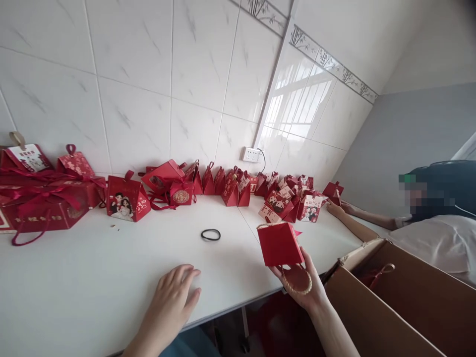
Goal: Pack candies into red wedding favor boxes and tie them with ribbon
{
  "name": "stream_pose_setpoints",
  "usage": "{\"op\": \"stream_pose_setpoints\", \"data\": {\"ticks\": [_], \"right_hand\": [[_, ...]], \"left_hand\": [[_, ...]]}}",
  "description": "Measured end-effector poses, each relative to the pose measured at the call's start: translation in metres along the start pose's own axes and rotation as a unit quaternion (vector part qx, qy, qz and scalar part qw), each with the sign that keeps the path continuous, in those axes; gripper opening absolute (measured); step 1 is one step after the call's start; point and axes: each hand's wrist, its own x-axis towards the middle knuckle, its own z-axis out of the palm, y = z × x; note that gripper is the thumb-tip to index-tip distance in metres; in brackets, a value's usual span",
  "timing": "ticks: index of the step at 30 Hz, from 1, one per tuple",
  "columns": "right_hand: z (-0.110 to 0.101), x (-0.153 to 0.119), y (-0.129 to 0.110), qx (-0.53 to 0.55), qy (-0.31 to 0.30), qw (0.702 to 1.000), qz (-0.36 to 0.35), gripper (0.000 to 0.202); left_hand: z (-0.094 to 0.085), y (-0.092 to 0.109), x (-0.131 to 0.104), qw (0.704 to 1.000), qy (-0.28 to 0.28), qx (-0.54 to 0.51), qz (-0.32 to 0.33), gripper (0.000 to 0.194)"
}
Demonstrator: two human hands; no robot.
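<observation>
My right hand [310, 282] is closed round a small red gift bag [280, 244] with twisted gold rope handles, held above the table's front edge. One handle loop hangs over my palm; the bag's plain red face is turned to me. My left hand [174, 292] rests over the white table [148, 263], its fingers apart and nothing in them. Ahead of it lies a black elastic band [210, 235]. Nearest the bag, beyond it, stands a cluster of red and white gift boxes [281, 201].
Red gift boxes [128, 198] line the tiled wall, with a larger ribboned box [55, 210] at left. An open cardboard box [372, 292] at right holds something red with a gold loop. A co-worker [427, 223] reaches toward a red box [332, 192]. A socket strip [253, 154] is on the wall.
</observation>
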Motion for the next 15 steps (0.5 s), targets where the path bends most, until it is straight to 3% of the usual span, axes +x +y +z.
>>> {"op": "stream_pose_setpoints", "data": {"ticks": [2,3,4,5,7,8,9,10,12,15], "right_hand": [[-0.005,0.005,0.002,-0.088,0.039,0.991,-0.093,0.053],[-0.007,0.007,0.003,-0.154,0.060,0.972,-0.170,0.057],[-0.008,0.009,0.003,-0.232,0.079,0.933,-0.265,0.062],[-0.010,0.012,0.003,-0.315,0.094,0.871,-0.365,0.068],[-0.014,0.019,0.002,-0.463,0.100,0.710,-0.521,0.077],[-0.017,0.024,0.001,-0.517,0.094,0.638,-0.563,0.078],[-0.021,0.030,0.001,-0.561,0.080,0.584,-0.582,0.076],[-0.026,0.037,0.002,-0.597,0.065,0.552,-0.579,0.074],[-0.037,0.054,0.006,-0.650,0.049,0.539,-0.534,0.070],[-0.047,0.071,0.013,-0.677,0.068,0.563,-0.469,0.073]], "left_hand": [[0.003,-0.001,0.000,1.000,0.009,0.003,0.000,0.029],[0.004,-0.002,0.000,1.000,0.013,0.005,-0.001,0.029],[0.004,-0.002,0.001,1.000,0.014,0.005,-0.001,0.029],[0.004,-0.001,0.001,1.000,0.015,0.006,-0.002,0.029],[0.002,0.001,0.001,1.000,0.009,0.004,-0.006,0.030],[0.000,0.002,0.001,1.000,0.004,0.004,-0.009,0.030],[-0.002,0.004,0.001,1.000,-0.002,0.003,-0.013,0.030],[-0.003,0.006,0.001,1.000,-0.007,0.001,-0.017,0.030],[-0.006,0.010,0.000,1.000,-0.016,-0.002,-0.024,0.030],[-0.007,0.012,-0.002,0.999,-0.019,-0.009,-0.029,0.030]]}}
